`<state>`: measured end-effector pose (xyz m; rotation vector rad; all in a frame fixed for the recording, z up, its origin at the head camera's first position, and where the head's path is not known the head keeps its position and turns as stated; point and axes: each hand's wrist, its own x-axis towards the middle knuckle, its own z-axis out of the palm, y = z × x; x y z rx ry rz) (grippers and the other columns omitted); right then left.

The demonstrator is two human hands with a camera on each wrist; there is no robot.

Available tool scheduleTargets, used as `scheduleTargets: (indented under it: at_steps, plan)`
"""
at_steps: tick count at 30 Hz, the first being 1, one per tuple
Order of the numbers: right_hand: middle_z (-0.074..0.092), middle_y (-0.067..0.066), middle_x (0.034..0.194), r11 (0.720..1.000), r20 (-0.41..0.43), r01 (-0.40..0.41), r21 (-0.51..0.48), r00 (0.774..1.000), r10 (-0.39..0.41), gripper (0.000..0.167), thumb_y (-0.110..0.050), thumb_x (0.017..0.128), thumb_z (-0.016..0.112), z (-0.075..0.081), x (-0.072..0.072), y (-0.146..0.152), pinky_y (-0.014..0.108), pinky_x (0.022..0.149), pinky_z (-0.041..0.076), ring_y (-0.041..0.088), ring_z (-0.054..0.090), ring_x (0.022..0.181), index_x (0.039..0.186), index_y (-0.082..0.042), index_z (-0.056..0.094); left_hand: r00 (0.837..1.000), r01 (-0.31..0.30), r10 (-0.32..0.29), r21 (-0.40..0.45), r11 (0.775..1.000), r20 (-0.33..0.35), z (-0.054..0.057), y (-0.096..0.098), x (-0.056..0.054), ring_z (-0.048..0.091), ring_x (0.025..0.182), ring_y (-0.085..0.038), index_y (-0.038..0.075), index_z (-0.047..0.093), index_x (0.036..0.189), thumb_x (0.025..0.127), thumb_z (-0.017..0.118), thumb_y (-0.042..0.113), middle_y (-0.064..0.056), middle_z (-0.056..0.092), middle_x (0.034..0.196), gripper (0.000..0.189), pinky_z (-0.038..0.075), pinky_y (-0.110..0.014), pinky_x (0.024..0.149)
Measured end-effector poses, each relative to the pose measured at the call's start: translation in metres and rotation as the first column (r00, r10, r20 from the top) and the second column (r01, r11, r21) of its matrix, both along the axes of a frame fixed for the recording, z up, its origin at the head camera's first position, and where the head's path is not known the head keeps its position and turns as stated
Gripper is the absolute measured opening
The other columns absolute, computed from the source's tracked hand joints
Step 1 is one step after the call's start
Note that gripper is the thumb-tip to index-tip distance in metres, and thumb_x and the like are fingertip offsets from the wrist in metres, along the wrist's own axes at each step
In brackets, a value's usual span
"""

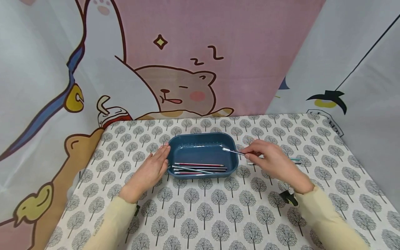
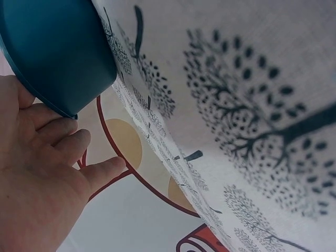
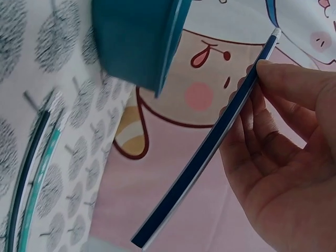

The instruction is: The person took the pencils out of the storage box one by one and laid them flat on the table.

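Observation:
A blue plastic basin stands on the tablecloth, with several striped pencils lying along its near side. My left hand rests against the basin's left end, its fingers extended along the rim; in the left wrist view those fingers touch the basin's outer wall. Between thumb and fingers my right hand pinches a dark blue pencil with white stripes. That pencil's white eraser end reaches over the basin's right rim.
Two more pencils, a teal one and a dark one, lie on the table to the basin's right, partly covered by my right hand in the head view. The tree-print tablecloth ends at a cartoon curtain behind.

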<state>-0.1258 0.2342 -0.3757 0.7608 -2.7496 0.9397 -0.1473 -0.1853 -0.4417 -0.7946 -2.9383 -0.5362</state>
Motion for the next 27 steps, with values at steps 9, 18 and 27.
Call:
scheduleTargets:
  at_steps: [9,18,27]
  plan:
    - [0.072,-0.004,0.107,0.999,0.020,0.024,0.023,0.999,-0.025,0.019,-0.006,0.095,0.074,-0.009,0.006,0.024,0.032,0.073,0.058,0.014,0.066,0.088,0.111,-0.014,0.079,1.000,0.011,-0.011,0.018,1.000,-0.016,-0.002,-0.001,-0.002,0.034,0.150,-0.039,-0.003,0.035,0.158,0.111,0.045,0.019,-0.020,0.030,0.166,0.053,0.033,-0.068,0.116]
    - [0.074,0.001,0.110,0.997,-0.034,0.063,0.048,0.998,-0.062,0.023,-0.001,0.091,0.076,-0.018,0.013,0.047,0.036,0.076,0.059,0.016,0.067,0.092,0.111,-0.012,0.078,1.000,0.003,-0.003,0.023,1.000,-0.009,-0.004,-0.002,-0.001,0.033,0.151,-0.037,-0.002,0.035,0.159,0.111,0.044,0.020,-0.018,0.029,0.167,0.053,0.032,-0.067,0.116]
    - [0.070,-0.005,0.102,0.996,-0.016,0.080,0.047,0.997,-0.079,0.023,-0.001,0.091,0.078,-0.026,0.017,0.064,0.022,0.056,0.049,0.001,0.053,0.071,0.110,-0.014,0.079,1.000,0.002,-0.002,0.024,1.000,-0.014,-0.003,-0.001,-0.001,0.034,0.150,-0.037,-0.003,0.035,0.159,0.111,0.045,0.019,-0.019,0.031,0.166,0.053,0.033,-0.067,0.116]
